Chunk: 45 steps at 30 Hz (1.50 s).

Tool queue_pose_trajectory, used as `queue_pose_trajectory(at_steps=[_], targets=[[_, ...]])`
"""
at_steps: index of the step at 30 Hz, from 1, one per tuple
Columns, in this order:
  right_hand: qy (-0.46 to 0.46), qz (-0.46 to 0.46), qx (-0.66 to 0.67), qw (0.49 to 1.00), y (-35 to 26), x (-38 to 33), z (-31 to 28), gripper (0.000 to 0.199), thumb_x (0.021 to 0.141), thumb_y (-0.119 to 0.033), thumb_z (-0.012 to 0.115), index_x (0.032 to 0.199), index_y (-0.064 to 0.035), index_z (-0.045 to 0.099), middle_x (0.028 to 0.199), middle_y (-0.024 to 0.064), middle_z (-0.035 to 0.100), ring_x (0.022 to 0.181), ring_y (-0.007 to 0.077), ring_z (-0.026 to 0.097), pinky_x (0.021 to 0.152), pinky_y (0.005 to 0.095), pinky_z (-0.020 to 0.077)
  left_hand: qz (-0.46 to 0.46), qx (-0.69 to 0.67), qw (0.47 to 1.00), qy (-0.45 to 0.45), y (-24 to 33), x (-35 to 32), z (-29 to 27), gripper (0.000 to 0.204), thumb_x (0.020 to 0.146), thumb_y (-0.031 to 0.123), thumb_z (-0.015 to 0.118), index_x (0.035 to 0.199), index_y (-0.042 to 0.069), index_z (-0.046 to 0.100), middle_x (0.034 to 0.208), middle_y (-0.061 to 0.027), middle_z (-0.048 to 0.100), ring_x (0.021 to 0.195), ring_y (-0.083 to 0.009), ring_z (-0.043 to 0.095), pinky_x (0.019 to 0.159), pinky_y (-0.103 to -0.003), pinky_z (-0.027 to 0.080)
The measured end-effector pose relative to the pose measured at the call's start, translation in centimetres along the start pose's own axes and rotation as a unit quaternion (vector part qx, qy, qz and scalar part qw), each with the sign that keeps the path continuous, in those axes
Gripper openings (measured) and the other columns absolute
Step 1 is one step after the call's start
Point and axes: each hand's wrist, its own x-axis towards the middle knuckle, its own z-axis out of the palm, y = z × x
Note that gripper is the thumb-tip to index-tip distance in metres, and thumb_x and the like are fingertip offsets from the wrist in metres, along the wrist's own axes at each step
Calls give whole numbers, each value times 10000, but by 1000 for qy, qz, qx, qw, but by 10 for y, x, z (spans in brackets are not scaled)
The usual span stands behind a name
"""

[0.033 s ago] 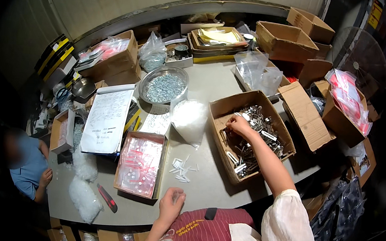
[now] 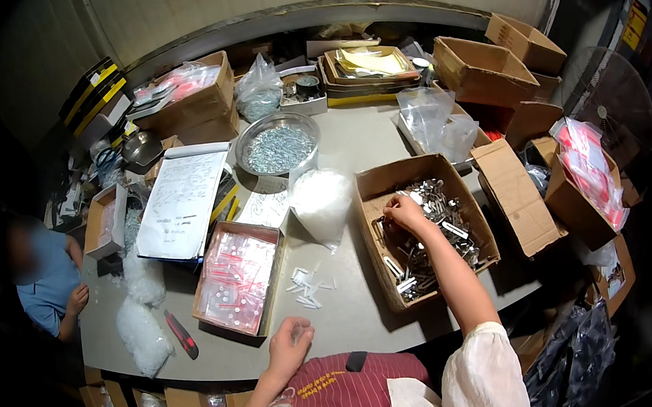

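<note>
My right hand (image 2: 405,212) is reaching into an open cardboard box (image 2: 375,280) filled with small metal strip-like parts (image 2: 449,220). Its fingers are bent together over the parts by the box's left side; whatever is between them is hidden. At the table's front edge my left hand (image 2: 290,345) rests with loosely curved fingers, holding nothing that I can see. Just beyond it lies a small scatter of white stick-like pieces (image 2: 307,286). To its left stands a box (image 2: 270,311) of small clear bags with red marks (image 2: 237,274).
A bag of white pieces (image 2: 319,203) and a bowl of screws (image 2: 277,148) stand mid-table. Left are a clipboard with papers (image 2: 180,205), a red cutter knife (image 2: 182,335) and clear bags (image 2: 144,336). Cartons (image 2: 484,69) and a fan (image 2: 611,101) are back right; a person (image 2: 52,283) sits left.
</note>
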Motion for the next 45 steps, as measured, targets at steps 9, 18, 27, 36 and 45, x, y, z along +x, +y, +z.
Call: queue_pose_trajectory(at_steps=[9,18,27,36,45], targets=[[1,-177,-338,924,-23,-41,9,216,735,-242,699,722,-26,696,732,207,686,729,385,699,695,485,574,3,14,1000,-4,-4,-2,2,210,924,89,684,1102,-4,622,962,-68,717,892,-122,665,813,-273,528],[-71,-139,-288,945,-29,-39,4,229,772,-238,669,849,-37,746,807,229,702,780,406,697,737,503,569,-17,-15,1000,-11,1,-6,-1,205,929,84,684,1104,-4,623,964,-61,713,899,-111,662,827,-264,521],[-113,-147,-337,923,-52,-57,-5,283,804,-325,705,905,-65,753,866,219,710,834,422,688,757,495,561,-3,-20,1000,1,4,-4,0,203,936,98,682,1105,-2,629,972,-65,725,912,-116,674,834,-271,529],[83,-123,51,988,-117,-90,-60,184,830,-185,664,861,-5,687,675,79,642,629,153,608,602,315,482,69,45,996,40,42,5,-18,189,881,103,700,1041,15,650,936,-139,717,876,-290,703,794,-369,540],[-177,-250,207,929,-206,-197,-42,101,823,-96,693,836,1,668,747,42,649,722,130,592,701,287,469,163,66,983,47,103,38,-24,164,804,71,719,921,42,607,881,-124,656,894,-313,639,807,-407,496]])
